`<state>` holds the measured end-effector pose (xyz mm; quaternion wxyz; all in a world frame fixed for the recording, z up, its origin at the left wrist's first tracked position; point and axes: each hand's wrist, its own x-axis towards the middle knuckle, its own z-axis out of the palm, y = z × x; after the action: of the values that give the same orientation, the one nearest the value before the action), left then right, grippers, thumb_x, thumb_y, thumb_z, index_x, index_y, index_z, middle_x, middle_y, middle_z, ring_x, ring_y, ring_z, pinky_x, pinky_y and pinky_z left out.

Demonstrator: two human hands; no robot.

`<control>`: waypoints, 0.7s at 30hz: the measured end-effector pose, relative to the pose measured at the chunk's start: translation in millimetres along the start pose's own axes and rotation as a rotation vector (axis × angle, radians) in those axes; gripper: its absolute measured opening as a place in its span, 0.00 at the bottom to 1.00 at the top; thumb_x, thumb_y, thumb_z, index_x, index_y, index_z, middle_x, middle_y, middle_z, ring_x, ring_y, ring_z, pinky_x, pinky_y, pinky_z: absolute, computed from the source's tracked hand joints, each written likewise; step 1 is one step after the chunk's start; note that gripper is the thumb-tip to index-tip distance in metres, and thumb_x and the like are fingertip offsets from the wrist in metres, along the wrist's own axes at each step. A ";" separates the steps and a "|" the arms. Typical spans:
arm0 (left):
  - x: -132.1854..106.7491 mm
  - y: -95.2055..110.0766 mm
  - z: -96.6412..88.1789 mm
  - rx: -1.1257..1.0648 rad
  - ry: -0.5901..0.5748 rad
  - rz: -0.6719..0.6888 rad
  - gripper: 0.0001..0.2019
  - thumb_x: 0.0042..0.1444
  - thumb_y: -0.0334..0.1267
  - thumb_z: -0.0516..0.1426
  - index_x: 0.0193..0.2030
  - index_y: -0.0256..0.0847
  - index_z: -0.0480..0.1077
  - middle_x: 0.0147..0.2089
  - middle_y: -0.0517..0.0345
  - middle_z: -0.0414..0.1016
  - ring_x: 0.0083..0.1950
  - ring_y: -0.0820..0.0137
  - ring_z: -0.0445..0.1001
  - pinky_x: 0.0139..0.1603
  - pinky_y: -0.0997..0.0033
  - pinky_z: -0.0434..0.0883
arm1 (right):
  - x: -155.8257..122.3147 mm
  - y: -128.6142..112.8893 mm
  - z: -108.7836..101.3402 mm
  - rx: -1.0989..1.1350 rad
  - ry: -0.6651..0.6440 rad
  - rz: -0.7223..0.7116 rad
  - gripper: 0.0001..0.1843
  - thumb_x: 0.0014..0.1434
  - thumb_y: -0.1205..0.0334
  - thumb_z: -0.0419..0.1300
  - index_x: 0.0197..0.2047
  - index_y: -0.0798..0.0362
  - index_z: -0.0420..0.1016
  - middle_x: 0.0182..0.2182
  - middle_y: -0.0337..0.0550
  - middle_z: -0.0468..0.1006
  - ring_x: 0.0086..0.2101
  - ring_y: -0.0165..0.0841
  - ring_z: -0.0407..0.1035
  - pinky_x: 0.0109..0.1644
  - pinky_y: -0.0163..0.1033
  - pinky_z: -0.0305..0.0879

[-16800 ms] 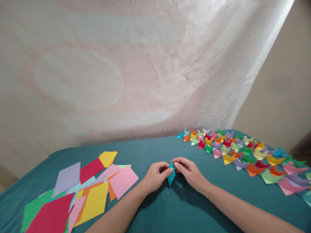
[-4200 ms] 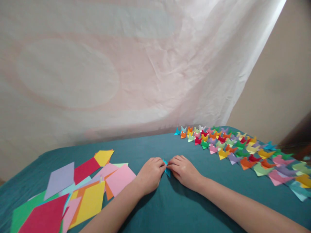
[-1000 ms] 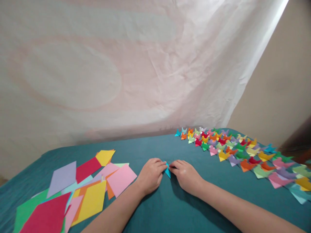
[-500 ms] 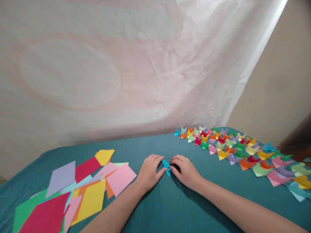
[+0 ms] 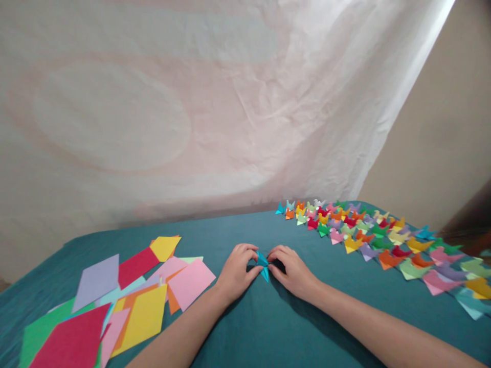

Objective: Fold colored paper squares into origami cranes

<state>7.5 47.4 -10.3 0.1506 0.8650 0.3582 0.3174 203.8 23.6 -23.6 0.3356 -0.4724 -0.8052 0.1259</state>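
A small blue folded paper piece [image 5: 263, 261] with pointed ends sits between my hands, just above or on the green-blue cloth. My left hand [image 5: 238, 268] pinches its left side with thumb and curled fingers. From the other side, my right hand [image 5: 293, 269] grips its right edge between thumb and forefinger. One pointed flap of the blue paper sticks out toward me below the fingertips. The fingers partly cover its sides.
Square paper sheets in several colours lie overlapping at the left, with a yellow sheet [image 5: 148, 317] near my left forearm. Rows of small folded paper birds [image 5: 353, 244] stand at the right. A pale hanging sheet [image 5: 215, 112] rises behind the cloth-covered table [image 5: 233, 342].
My left fingertips have closed in on the left side of the blue paper, and its near flap shows slightly wider. My right hand stays nearly still.
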 end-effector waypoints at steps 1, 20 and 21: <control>0.2 0.2 -0.1 -0.019 0.002 -0.012 0.05 0.51 0.32 0.60 0.35 0.41 0.69 0.49 0.53 0.68 0.54 0.64 0.66 0.55 0.59 0.64 | 0.0 -0.1 0.1 0.019 0.006 -0.003 0.05 0.57 0.69 0.56 0.38 0.52 0.70 0.38 0.43 0.72 0.40 0.35 0.66 0.46 0.42 0.60; 2.0 7.0 3.5 -0.366 0.164 -0.108 0.23 0.48 0.23 0.57 0.50 0.41 0.59 0.53 0.51 0.63 0.38 0.73 0.71 0.40 0.69 0.70 | -1.5 -14.0 -2.6 0.339 0.130 0.056 0.03 0.57 0.67 0.55 0.37 0.53 0.65 0.31 0.39 0.70 0.32 0.30 0.66 0.37 0.35 0.63; 1.8 6.5 4.9 -0.375 0.173 -0.121 0.26 0.48 0.24 0.58 0.53 0.42 0.57 0.52 0.51 0.64 0.38 0.73 0.72 0.39 0.69 0.70 | -1.6 -13.7 -2.4 0.338 0.139 0.052 0.03 0.57 0.68 0.55 0.37 0.53 0.65 0.31 0.39 0.70 0.32 0.30 0.66 0.37 0.35 0.63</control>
<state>15.1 44.0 -10.0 0.2966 0.7681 0.3558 0.4422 196.7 14.8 -15.4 0.4616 -0.4375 -0.7350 0.2354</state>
